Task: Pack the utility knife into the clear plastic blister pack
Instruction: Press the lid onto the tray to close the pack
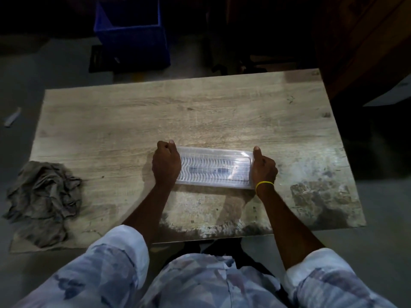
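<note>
A clear plastic blister pack point(214, 166) lies flat on the wooden table point(155, 112), near its front middle, long side running left to right. Through the ribbed plastic I see a dark, long shape inside, the utility knife point(213, 169). My left hand point(166, 164) grips the pack's left end, thumb at the far corner. My right hand point(263, 167), with a yellow band at the wrist, grips the right end the same way. Both hands press on the pack's ends.
A crumpled grey rag point(42, 198) lies at the table's left front corner. Beyond the far edge a blue crate point(131, 32) stands on the dark floor. A worn, stained patch point(320, 194) marks the table's right front.
</note>
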A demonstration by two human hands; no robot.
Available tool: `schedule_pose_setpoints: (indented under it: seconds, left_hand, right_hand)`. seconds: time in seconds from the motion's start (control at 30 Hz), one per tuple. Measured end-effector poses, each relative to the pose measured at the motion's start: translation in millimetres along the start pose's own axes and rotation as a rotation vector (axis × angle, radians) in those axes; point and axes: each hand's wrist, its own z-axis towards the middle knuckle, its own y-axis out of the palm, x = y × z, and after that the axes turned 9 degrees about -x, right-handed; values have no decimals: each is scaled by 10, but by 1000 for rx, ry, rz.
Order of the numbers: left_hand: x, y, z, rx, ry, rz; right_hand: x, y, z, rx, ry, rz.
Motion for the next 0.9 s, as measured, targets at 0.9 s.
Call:
schedule_pose_setpoints:
  seconds: [0.9]
  left_hand:
    - [645,615,-218,-288,568,324]
  right_hand:
    - [21,53,95,15,-28,68]
